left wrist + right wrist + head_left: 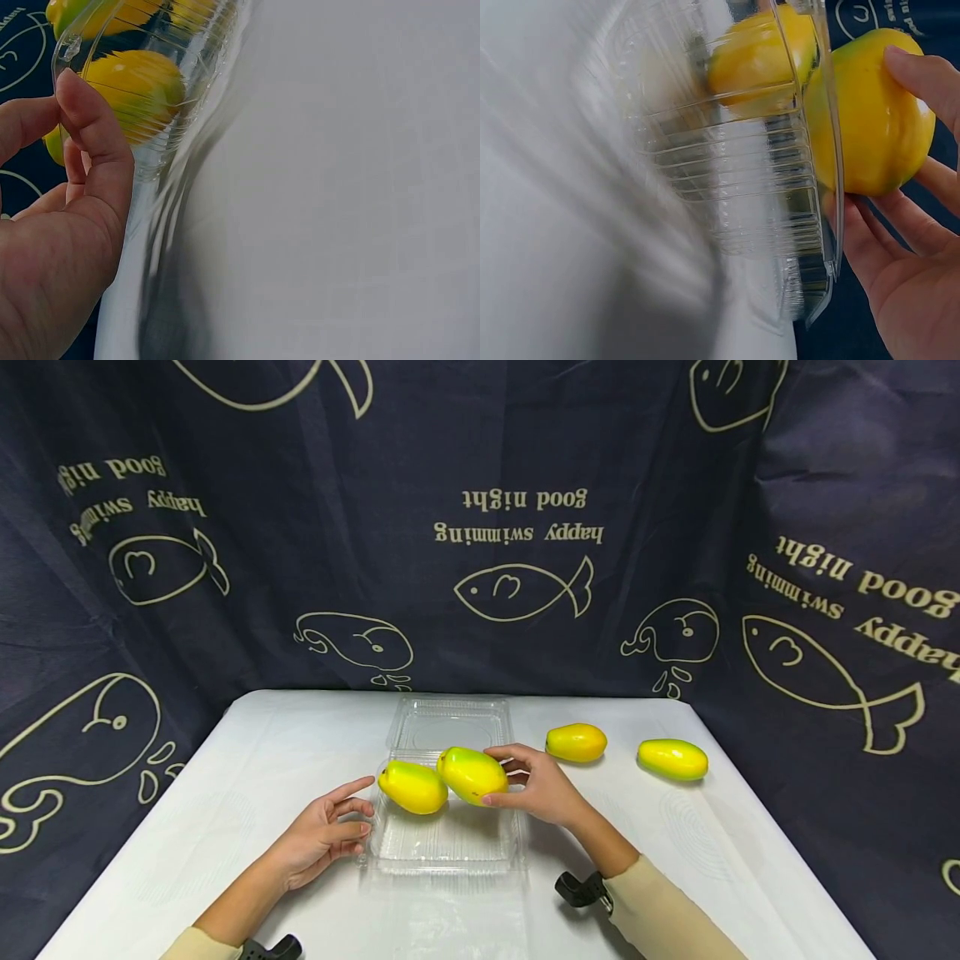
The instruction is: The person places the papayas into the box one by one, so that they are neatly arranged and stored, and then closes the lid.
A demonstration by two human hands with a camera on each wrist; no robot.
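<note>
My right hand (542, 783) grips a yellow-green papaya (468, 775) above the right part of a clear plastic clamshell box (450, 865). In the right wrist view, the fingers and thumb lie round that papaya (881, 112), beside the box wall. A second papaya (414, 788) lies in the left part of the box. Beside the box's left edge is my left hand (318, 835), fingers loosely bent and apart. In the left wrist view, its fingertips (71, 86) are close to the rim; whether they touch it I cannot tell.
Two more papayas lie on the white table to the right of the box, one nearer (576, 742) and one farther right (672, 759). The box's open lid (450, 706) lies toward the back. A dark printed cloth (480, 652) hangs behind the table.
</note>
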